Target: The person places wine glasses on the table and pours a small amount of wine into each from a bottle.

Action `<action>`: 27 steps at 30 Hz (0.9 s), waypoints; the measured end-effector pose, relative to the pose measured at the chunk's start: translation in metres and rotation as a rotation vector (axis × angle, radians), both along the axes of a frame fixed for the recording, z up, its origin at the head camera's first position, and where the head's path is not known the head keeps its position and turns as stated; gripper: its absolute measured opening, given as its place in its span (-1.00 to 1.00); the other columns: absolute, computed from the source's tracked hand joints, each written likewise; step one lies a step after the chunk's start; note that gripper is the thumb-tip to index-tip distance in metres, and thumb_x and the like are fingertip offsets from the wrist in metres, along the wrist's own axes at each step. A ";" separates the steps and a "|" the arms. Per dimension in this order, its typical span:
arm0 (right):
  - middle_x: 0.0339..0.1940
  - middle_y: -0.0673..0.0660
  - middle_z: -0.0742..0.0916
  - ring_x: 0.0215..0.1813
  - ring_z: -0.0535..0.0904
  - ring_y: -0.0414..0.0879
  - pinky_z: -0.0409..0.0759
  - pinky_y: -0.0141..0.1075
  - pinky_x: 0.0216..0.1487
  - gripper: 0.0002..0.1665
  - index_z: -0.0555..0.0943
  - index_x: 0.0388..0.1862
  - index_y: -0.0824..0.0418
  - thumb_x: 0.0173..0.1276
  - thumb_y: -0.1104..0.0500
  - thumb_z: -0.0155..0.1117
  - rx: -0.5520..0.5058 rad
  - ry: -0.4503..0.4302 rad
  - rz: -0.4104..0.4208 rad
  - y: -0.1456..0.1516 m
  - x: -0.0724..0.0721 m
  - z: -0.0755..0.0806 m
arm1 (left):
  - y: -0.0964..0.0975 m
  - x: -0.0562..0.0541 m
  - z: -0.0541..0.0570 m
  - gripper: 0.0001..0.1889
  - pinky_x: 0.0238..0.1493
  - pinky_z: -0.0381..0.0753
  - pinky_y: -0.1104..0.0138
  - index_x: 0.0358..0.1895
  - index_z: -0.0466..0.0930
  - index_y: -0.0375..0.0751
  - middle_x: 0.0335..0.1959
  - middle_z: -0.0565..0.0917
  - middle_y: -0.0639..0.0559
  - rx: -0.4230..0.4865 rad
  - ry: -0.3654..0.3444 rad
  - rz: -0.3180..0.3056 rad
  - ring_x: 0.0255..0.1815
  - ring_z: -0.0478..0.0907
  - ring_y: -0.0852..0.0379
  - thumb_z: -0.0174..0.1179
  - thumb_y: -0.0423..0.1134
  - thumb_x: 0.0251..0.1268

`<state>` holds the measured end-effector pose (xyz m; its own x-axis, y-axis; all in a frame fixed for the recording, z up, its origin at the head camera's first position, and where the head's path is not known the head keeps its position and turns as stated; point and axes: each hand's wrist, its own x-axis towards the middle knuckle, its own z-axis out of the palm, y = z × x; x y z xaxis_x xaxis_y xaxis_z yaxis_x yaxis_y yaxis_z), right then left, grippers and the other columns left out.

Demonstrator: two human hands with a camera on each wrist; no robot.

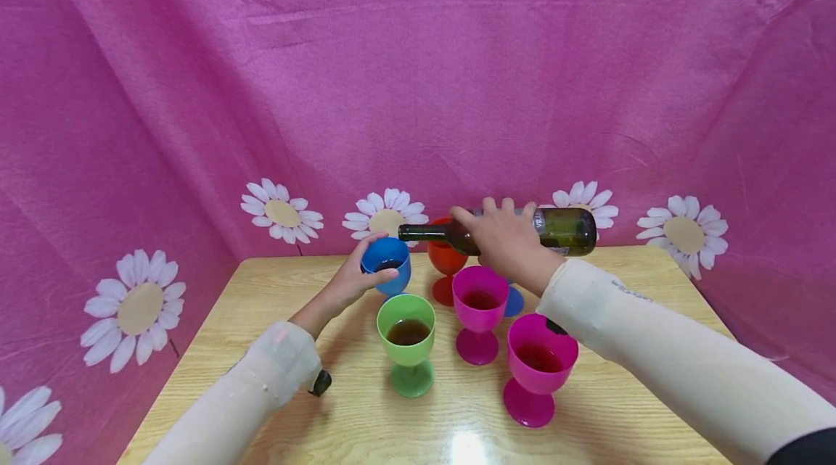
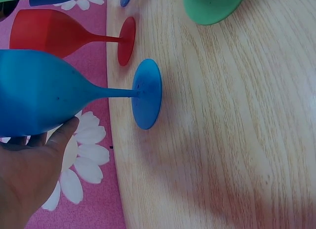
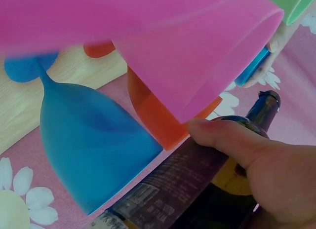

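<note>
My left hand [image 1: 355,273] grips the bowl of a blue goblet [image 1: 403,273] that has dark liquid inside. In the left wrist view, the foot of this blue goblet [image 2: 148,94] is at the table surface. My right hand [image 1: 506,236] holds a dark green wine bottle [image 1: 568,231] around its body, lying nearly level. The bottle's mouth points left and sits at the blue goblet's rim. Seen from the right wrist, the thumb lies across the bottle [image 3: 182,184] near its label.
A green goblet [image 1: 411,378] and two pink goblets [image 1: 480,320] [image 1: 538,371] hold dark liquid. An orange-red goblet [image 1: 444,291] and another blue goblet [image 3: 89,135] stand behind, partly hidden. The wooden table [image 1: 261,313] meets a pink cloth with daisies [image 1: 392,88].
</note>
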<state>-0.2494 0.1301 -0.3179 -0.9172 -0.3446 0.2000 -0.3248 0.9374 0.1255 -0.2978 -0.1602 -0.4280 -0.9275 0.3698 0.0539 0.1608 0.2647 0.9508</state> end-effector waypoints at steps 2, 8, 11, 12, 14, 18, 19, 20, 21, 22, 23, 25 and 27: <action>0.09 0.38 0.56 0.12 0.47 0.39 0.39 0.49 0.12 -0.03 0.35 0.46 -0.16 0.12 0.08 0.65 -0.025 -0.007 0.005 0.003 0.000 0.002 | 0.000 0.000 0.000 -0.17 0.32 0.52 -0.17 0.61 0.10 0.13 0.51 0.27 -0.27 -0.005 -0.002 0.007 0.47 0.28 -0.37 0.36 -0.16 0.38; 0.09 0.36 0.55 0.13 0.46 0.38 0.38 0.47 0.12 0.01 0.33 0.49 -0.16 0.10 0.09 0.65 -0.097 -0.039 -0.008 0.010 0.001 0.006 | 0.001 0.000 0.001 -0.16 0.31 0.52 -0.19 0.62 0.09 0.10 0.51 0.26 -0.26 -0.017 -0.003 0.011 0.48 0.27 -0.38 0.36 -0.14 0.38; 0.10 0.37 0.55 0.14 0.47 0.38 0.39 0.46 0.11 0.04 0.32 0.52 -0.16 0.10 0.08 0.66 -0.128 -0.048 -0.011 0.014 0.004 0.008 | 0.001 0.001 0.001 -0.16 0.32 0.51 -0.19 0.61 0.09 0.13 0.52 0.25 -0.26 -0.023 -0.006 0.014 0.49 0.26 -0.38 0.37 -0.12 0.38; 0.10 0.37 0.55 0.14 0.47 0.38 0.40 0.45 0.10 0.04 0.32 0.52 -0.16 0.11 0.08 0.66 -0.137 -0.050 -0.010 0.016 0.005 0.009 | 0.001 0.001 0.001 -0.17 0.32 0.51 -0.19 0.61 0.09 0.14 0.52 0.25 -0.26 -0.026 -0.008 0.016 0.49 0.25 -0.38 0.37 -0.12 0.38; 0.10 0.37 0.55 0.13 0.47 0.38 0.42 0.42 0.08 0.05 0.31 0.54 -0.16 0.11 0.07 0.66 -0.154 -0.053 -0.012 0.018 0.007 0.010 | 0.001 0.001 0.001 -0.18 0.32 0.50 -0.19 0.60 0.11 0.19 0.53 0.25 -0.25 -0.032 -0.014 0.022 0.50 0.25 -0.37 0.37 -0.11 0.37; 0.09 0.35 0.56 0.11 0.48 0.36 0.45 0.36 0.03 0.06 0.32 0.55 -0.16 0.11 0.05 0.68 -0.179 -0.047 -0.011 0.023 0.010 0.012 | 0.001 0.001 0.001 -0.18 0.33 0.49 -0.20 0.59 0.12 0.20 0.52 0.25 -0.24 -0.030 -0.015 0.021 0.50 0.24 -0.36 0.37 -0.11 0.37; 0.09 0.34 0.56 0.11 0.48 0.36 0.45 0.36 0.03 0.07 0.31 0.55 -0.17 0.11 0.05 0.68 -0.187 -0.047 -0.012 0.024 0.010 0.012 | 0.000 0.001 0.001 -0.18 0.33 0.49 -0.20 0.60 0.11 0.19 0.52 0.25 -0.25 -0.028 -0.014 0.018 0.50 0.24 -0.37 0.36 -0.11 0.38; 0.09 0.34 0.56 0.11 0.48 0.36 0.45 0.35 0.03 0.08 0.31 0.56 -0.17 0.11 0.03 0.68 -0.194 -0.049 -0.012 0.026 0.010 0.012 | 0.000 0.001 0.001 -0.18 0.33 0.49 -0.20 0.60 0.10 0.17 0.52 0.25 -0.25 -0.026 -0.014 0.016 0.50 0.24 -0.37 0.36 -0.11 0.38; 0.10 0.34 0.56 0.11 0.48 0.35 0.46 0.35 0.02 0.09 0.30 0.57 -0.17 0.12 0.02 0.68 -0.204 -0.050 -0.011 0.028 0.011 0.013 | 0.000 0.001 0.001 -0.18 0.33 0.49 -0.19 0.60 0.10 0.16 0.52 0.25 -0.25 -0.026 -0.015 0.015 0.50 0.24 -0.37 0.36 -0.11 0.38; 0.09 0.34 0.56 0.10 0.48 0.35 0.46 0.34 0.01 0.09 0.29 0.57 -0.17 0.12 0.01 0.68 -0.215 -0.053 -0.011 0.029 0.011 0.013 | 0.000 0.001 0.001 -0.17 0.33 0.50 -0.19 0.61 0.09 0.15 0.53 0.25 -0.26 -0.028 -0.015 0.014 0.50 0.24 -0.37 0.36 -0.11 0.38; 0.09 0.34 0.56 0.10 0.48 0.35 0.46 0.33 0.00 0.09 0.28 0.57 -0.16 0.12 0.01 0.68 -0.229 -0.055 -0.010 0.032 0.012 0.013 | 0.000 0.001 0.001 -0.17 0.33 0.50 -0.19 0.61 0.08 0.14 0.53 0.25 -0.25 -0.029 -0.017 0.014 0.50 0.24 -0.37 0.36 -0.11 0.38; 0.08 0.34 0.56 0.07 0.48 0.34 0.47 0.28 -0.03 0.10 0.27 0.58 -0.16 0.13 0.01 0.68 -0.251 -0.055 -0.010 0.037 0.012 0.013 | 0.000 0.001 0.001 -0.16 0.33 0.50 -0.19 0.62 0.08 0.13 0.53 0.24 -0.25 -0.032 -0.019 0.013 0.50 0.23 -0.37 0.36 -0.11 0.39; 0.06 0.34 0.56 0.05 0.50 0.34 0.48 0.24 -0.08 0.09 0.27 0.58 -0.14 0.14 0.02 0.67 -0.272 -0.054 -0.010 0.042 0.014 0.013 | 0.000 0.001 0.002 -0.16 0.33 0.50 -0.19 0.61 0.09 0.15 0.53 0.24 -0.24 -0.032 -0.021 0.017 0.50 0.24 -0.36 0.36 -0.11 0.38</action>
